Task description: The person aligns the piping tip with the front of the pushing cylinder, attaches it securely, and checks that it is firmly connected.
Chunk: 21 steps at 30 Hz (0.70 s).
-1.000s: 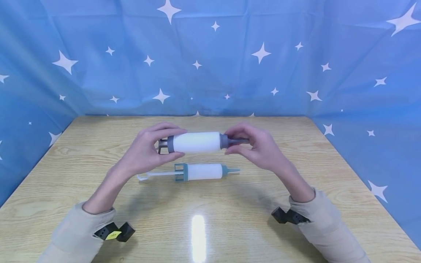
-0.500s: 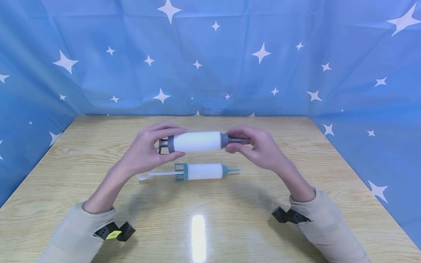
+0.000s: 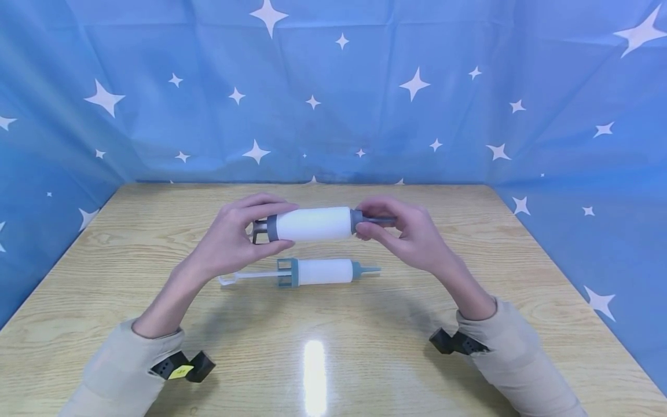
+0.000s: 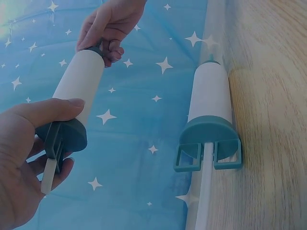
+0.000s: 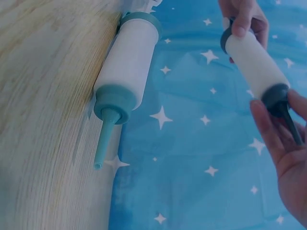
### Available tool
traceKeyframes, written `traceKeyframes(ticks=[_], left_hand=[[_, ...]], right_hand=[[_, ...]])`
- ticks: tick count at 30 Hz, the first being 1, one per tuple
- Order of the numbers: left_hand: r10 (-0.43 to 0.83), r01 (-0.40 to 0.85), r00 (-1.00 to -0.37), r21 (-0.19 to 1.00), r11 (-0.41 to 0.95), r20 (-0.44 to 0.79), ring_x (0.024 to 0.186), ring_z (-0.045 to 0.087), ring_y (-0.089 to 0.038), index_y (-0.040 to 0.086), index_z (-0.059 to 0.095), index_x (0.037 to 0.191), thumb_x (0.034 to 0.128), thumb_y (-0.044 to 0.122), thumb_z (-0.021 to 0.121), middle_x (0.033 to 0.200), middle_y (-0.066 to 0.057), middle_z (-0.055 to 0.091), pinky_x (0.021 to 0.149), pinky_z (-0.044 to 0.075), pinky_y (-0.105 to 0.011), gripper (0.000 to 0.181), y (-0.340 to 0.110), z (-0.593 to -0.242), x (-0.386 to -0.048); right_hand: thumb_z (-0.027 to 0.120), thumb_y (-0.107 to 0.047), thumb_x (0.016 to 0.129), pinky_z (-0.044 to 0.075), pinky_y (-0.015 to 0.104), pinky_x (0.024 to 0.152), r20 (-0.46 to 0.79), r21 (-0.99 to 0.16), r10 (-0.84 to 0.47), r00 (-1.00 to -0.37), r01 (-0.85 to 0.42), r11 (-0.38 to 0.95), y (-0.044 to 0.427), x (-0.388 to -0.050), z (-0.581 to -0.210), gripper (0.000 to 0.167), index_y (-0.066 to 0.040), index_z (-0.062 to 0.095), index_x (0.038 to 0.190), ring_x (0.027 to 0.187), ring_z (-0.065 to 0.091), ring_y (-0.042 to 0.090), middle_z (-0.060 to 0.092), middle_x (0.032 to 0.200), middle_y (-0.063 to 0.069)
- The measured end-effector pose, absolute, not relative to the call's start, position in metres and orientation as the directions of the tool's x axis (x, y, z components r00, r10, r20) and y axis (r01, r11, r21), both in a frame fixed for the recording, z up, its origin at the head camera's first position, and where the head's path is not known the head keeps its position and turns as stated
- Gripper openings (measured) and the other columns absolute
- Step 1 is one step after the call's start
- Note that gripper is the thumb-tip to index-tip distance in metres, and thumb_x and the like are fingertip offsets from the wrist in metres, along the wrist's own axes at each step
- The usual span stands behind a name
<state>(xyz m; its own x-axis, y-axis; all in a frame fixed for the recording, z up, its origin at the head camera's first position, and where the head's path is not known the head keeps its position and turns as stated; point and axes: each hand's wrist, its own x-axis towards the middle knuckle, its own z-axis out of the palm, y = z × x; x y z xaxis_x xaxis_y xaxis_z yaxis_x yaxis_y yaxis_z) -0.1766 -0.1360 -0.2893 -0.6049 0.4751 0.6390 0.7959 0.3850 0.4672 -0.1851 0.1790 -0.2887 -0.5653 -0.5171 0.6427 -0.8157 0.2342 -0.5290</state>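
A large syringe with a white barrel and dark grey end caps is held above the table, lying roughly sideways. My left hand grips its plunger end, thumb and fingers on opposite sides of the barrel. At the other end, my right hand pinches the dark nozzle cap between thumb and fingers; the thin nozzle runs in towards the palm. Nearer me on the table lies a second syringe, with a white barrel, teal caps and a pulled-out white plunger rod. Neither hand touches it.
Both syringes are over a light wood-grain table, which shows a bright light reflection. A blue curtain with white stars hangs behind the table and along its sides. Black cameras are strapped at both sleeves.
The right end of the held syringe has risen very slightly. My right thumb and fingers have shifted a little on the nozzle cap. The syringe on the table stays put.
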Motion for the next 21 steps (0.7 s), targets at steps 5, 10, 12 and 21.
traceKeyframes(ticks=[5,10,12,21], left_hand=[[0.472,0.797,-0.603,0.466,0.384,0.643,0.101,0.067,-0.024,0.007,0.074,0.12,0.0739,0.004,0.089,0.119,-0.01,0.07,0.076,0.052,-0.037,0.049,-0.1356,-0.2898,-0.1765],[0.469,0.79,-0.612,0.474,0.388,0.637,0.1,0.067,-0.024,0.007,0.074,0.12,0.0739,0.004,0.089,0.119,-0.01,0.069,0.076,0.054,-0.037,0.049,-0.1355,-0.2899,-0.1756],[0.469,0.789,-0.614,0.476,0.389,0.635,0.1,0.067,-0.024,0.007,0.073,0.12,0.074,0.004,0.089,0.12,-0.01,0.069,0.076,0.054,-0.037,0.049,-0.1355,-0.2898,-0.1754],[0.472,0.782,-0.623,0.488,0.387,0.623,0.101,0.066,-0.023,0.008,0.073,0.122,0.0745,0.005,0.089,0.119,-0.009,0.07,0.074,0.054,-0.036,0.05,-0.1351,-0.2889,-0.1752]], right_hand=[[0.07,0.013,0.086,0.061,0.032,0.069,0.653,-0.554,-0.512,-0.558,-0.813,0.179,0.1772,-0.1859,-0.2902,0.028,0.009,0.064,0.113,0.076,0.073,0.018,0.074,0.096,0.014],[0.066,0.017,0.087,0.06,0.033,0.063,0.638,-0.611,-0.503,-0.583,-0.781,0.13,0.176,-0.1852,-0.2911,0.026,0.011,0.064,0.112,0.071,0.072,0.02,0.073,0.093,0.016],[0.065,0.017,0.088,0.06,0.034,0.063,0.636,-0.625,-0.499,-0.589,-0.772,0.116,0.1755,-0.1847,-0.2916,0.025,0.011,0.064,0.112,0.07,0.072,0.02,0.073,0.093,0.017],[0.076,0.015,0.079,0.059,0.03,0.078,0.692,-0.519,-0.5,-0.521,-0.84,0.157,0.1762,-0.1867,-0.2921,0.045,0.007,0.064,0.122,0.093,0.072,0.019,0.071,0.111,0.018]])
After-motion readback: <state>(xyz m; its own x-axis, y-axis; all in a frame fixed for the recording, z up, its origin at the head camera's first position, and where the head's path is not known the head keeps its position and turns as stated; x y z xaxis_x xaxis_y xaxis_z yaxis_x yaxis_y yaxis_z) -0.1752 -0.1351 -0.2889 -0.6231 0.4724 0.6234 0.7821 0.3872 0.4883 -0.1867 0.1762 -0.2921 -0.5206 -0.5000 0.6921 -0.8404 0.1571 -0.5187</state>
